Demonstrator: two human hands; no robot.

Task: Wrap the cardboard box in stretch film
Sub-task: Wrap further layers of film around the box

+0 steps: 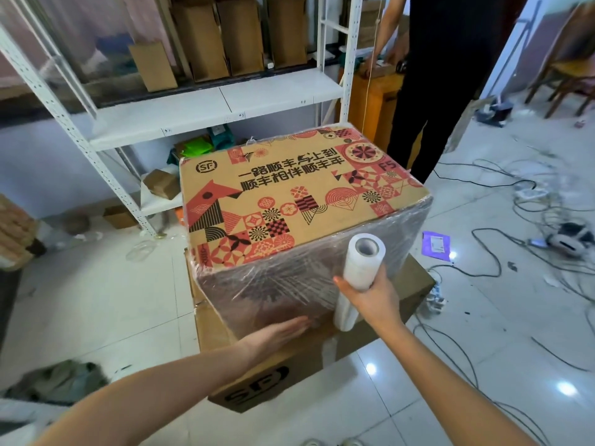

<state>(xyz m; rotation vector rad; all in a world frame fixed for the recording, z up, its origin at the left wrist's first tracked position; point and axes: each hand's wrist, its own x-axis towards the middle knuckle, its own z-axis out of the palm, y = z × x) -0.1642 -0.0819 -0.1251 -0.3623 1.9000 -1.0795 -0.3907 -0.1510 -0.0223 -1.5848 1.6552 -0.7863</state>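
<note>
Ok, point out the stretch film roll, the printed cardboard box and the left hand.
stretch film roll (360, 268): head view, on the white side of the roll above the gripping fingers.
printed cardboard box (289, 194): head view, on its patterned top face.
left hand (280, 333): head view, on the back of the hand.

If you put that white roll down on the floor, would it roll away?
Probably, if laid sideways: the film roll is a smooth round tube. Stood on end it might tip, being tall and narrow. The right hand lifts it alone, so it seems light.
</note>
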